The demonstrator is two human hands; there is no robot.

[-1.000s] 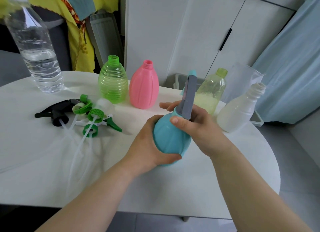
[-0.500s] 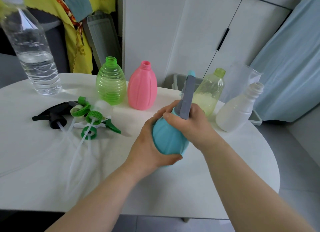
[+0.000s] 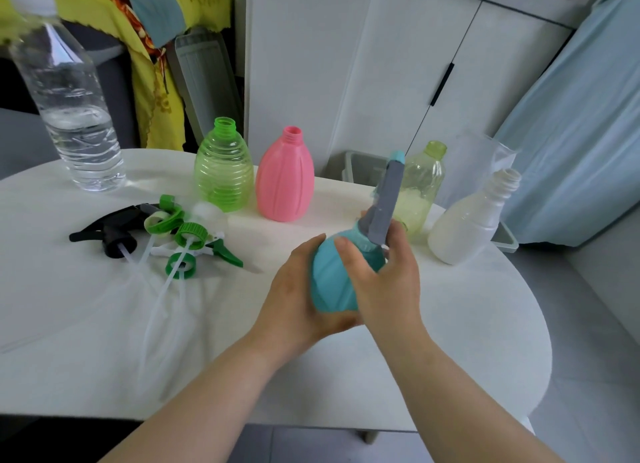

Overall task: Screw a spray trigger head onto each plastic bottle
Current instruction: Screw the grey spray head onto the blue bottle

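The left hand cups the round teal bottle from its left side, just above the near middle of the white table. The right hand has slid down from the collar: half a second ago it was wrapped around the base of the grey trigger head; now its fingers lie loosely over the bottle's shoulder, thumb beside the head. That looks like a regrip between turns, so this head is probably not yet tight. At far left, the green bottle and pink bottle stand uncapped, as does the white bottle to the right. Loose trigger heads lie at left.
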